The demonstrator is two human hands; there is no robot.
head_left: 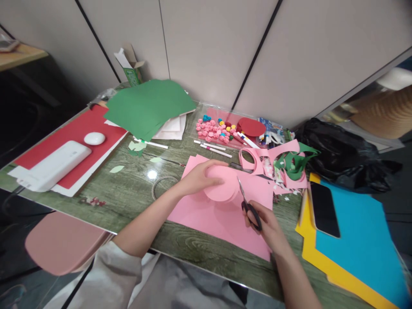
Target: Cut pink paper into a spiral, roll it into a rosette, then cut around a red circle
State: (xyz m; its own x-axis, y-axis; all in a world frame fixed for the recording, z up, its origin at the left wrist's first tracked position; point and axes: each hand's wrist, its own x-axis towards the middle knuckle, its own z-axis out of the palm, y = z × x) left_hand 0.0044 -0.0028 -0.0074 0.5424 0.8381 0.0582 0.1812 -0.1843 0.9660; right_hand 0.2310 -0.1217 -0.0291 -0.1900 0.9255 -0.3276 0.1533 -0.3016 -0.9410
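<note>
far left of the left grip: white oblong keyboard [54,165] and white oval mouse [94,138] on a red paper sheet [69,135], parked aside, probably to free the middle of the green wood-grain bench [128,195]
behind and left of the left grip: stack of dark green paper sheets [148,105], well apart from it
left grip [197,175]: closed palm-down on a round pink paper disc [222,191], fingers curled over its top edge; reads as steadying the disc and presenting its edge to the blades
under the disc, between both grips: large flat pink paper sheet [219,221] lying on the bench
right grip [266,224]: closed through the loops of black-handled scissors [243,194], blades pointing up and away, tips at the disc's right edge; can't tell if the blades are parted
behind the right grip: white marker pens [212,149], small pink paper rosettes [212,128], pile of pink and green paper offcuts [285,163], near but out of the blade line
right of the right grip: black phone [323,209] on a blue paper sheet [363,244] over a yellow paper sheet [309,240], clear of the scissors
</note>
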